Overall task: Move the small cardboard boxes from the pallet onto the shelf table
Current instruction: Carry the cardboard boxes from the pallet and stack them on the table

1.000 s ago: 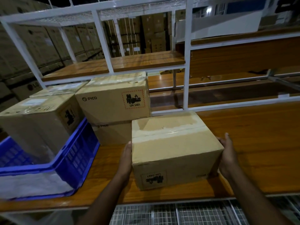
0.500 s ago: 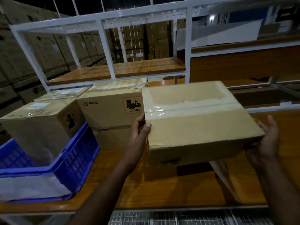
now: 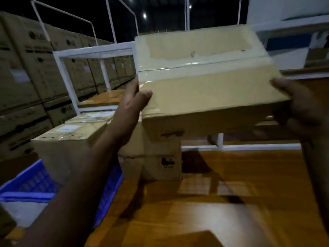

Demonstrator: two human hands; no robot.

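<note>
A taped brown cardboard box (image 3: pixel 204 82) hangs above the wooden shelf table (image 3: pixel 222 202), gripped at its ends by the left hand (image 3: pixel 132 102) and right hand (image 3: pixel 300 107), while several boxes (image 3: pixel 153 157) already sit placed beside it.

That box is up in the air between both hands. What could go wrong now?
The taped brown cardboard box hangs tilted, held only at its ends by the left hand and right hand, so it might slip. It is raised near the white metal shelf frame and could knock it. Set down carelessly, it could bump the stacked cardboard boxes below.
</note>
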